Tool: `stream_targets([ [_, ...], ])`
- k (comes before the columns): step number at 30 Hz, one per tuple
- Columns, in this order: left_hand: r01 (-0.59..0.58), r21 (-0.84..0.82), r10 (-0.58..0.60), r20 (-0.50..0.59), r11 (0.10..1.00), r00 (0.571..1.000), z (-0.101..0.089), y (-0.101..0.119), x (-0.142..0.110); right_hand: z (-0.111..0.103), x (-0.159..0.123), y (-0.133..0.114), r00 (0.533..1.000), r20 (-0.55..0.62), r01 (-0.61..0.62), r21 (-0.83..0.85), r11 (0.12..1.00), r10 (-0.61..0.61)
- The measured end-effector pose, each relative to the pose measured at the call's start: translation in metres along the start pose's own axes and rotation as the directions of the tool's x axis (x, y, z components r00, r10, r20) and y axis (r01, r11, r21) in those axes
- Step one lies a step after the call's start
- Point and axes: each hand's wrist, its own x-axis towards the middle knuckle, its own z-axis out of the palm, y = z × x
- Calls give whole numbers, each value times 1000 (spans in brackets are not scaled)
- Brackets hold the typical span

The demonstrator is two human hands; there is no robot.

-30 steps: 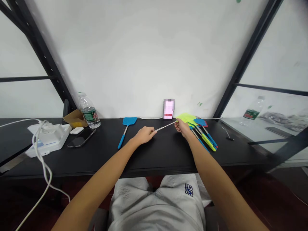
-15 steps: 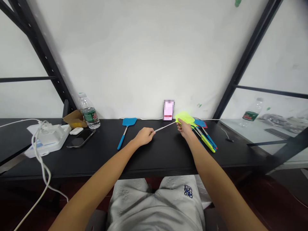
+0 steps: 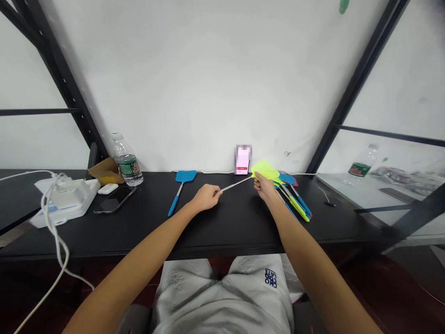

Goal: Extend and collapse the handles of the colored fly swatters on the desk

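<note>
A yellow-green fly swatter [image 3: 263, 168] is stretched between my two hands above the black desk. My left hand [image 3: 206, 197] is closed around the handle end, which it mostly hides; the thin metal rod runs from it up to the right. The fingers of my right hand [image 3: 264, 187] pinch the lower edge of the mesh head. Just right of that hand lies a pile of fly swatters [image 3: 295, 199] with yellow-green and blue handles, their heads partly covered. A single blue fly swatter [image 3: 185, 176] lies on the desk left of my left hand.
A phone [image 3: 242, 160] with a lit screen leans on the wall. To the left are a water bottle [image 3: 127, 160], a cardboard box [image 3: 106, 172], a white earphone case [image 3: 108, 189], a dark phone [image 3: 115, 200] and a white power strip [image 3: 69, 204] with cables. A short cable [image 3: 327, 200] lies right.
Both hands keep the same hold on the yellow-green fly swatter. The whole view has shifted slightly; nothing on the desk has visibly moved.
</note>
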Motion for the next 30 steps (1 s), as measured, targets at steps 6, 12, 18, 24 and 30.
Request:
stream_targets([
  [6, 56, -158, -51, 34, 986, 998, 0, 5, 1, 6, -6, 1, 992, 119, 44, 11, 999, -45],
  [12, 72, -266, -70, 16, 961, 997, 2, 15, 2, 27, -22, 13, 958, 284, 34, -9, 999, -30],
  [18, 115, -351, -98, 66, 929, 993, 1, 14, 2, 33, -28, 17, 951, 310, -10, 23, 1000, 3],
  [24, 275, -631, -154, 241, 725, 958, 3, 14, 2, 33, -30, 17, 939, 343, -16, 35, 999, 3],
  [30, 292, -661, -133, 281, 692, 951, 4, 16, 4, 34, -24, 21, 944, 330, 36, -124, 992, 7],
])
